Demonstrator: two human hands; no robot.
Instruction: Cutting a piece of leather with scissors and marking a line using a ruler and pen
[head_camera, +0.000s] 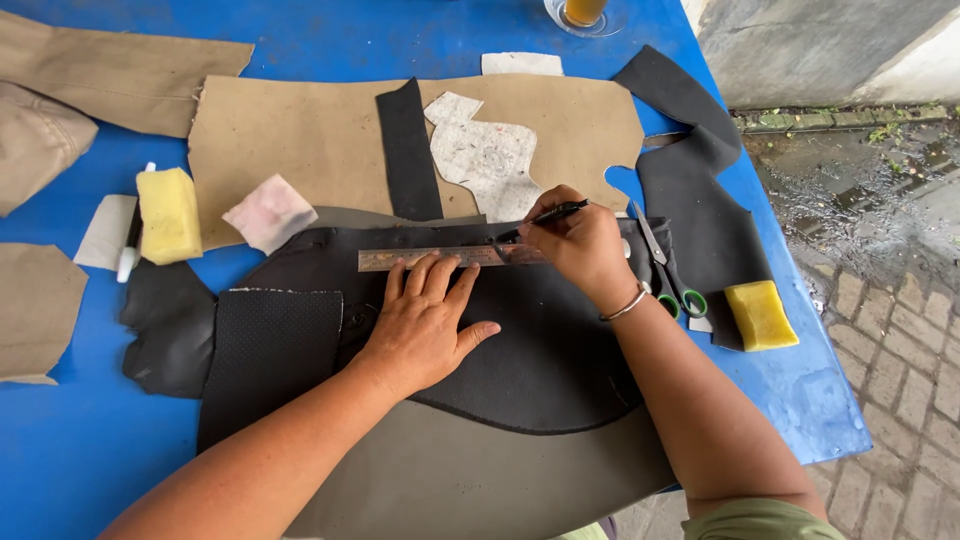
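Observation:
My left hand (425, 325) lies flat, fingers spread, pressing a metal ruler (400, 259) onto a large black piece of material (545, 350) on the blue table (80, 450). My right hand (580, 245) grips a black pen (548, 216) with its tip at the ruler's upper edge, near the ruler's right end. A bangle sits on my right wrist. A textured black patch (270, 350) lies left of my left hand, on the black material.
Green-handled scissors (668, 270) and a yellow sponge (760, 314) lie to the right. Another yellow sponge (168, 214), a pinkish scrap (270, 212), tan sheets (300, 130), a white pattern piece (490, 160), black strips and a glass (583, 14) lie beyond. The table edge is at right.

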